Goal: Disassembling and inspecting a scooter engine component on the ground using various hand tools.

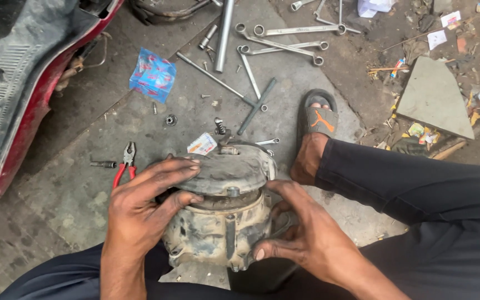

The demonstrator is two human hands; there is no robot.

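Lower centre of the frame: a grimy round engine housing (218, 225), held between the knees over the concrete floor (73, 189), with its dirty cover plate (226, 169) lifted and tilted on top, a gap showing beneath. Left hand (148, 208) coming in from the bottom left, forearm upright in the frame, fingers spread flat across the cover's near edge and thumb hooked under it, grasping the cover. Right hand (301, 233) reaching in from the lower right, half open, fingers curled round the housing's right side, thumb pressed to its front wall, gripping the housing. Upper left: a red vehicle body panel (12, 94). Right of centre: a sandalled foot (315, 130). Top centre: a scatter of ring spanners (284, 41) and a T-handle wrench (220, 80). Left of those, a blue packet (152, 74). Just left of the left hand, red-handled pliers (124, 164).
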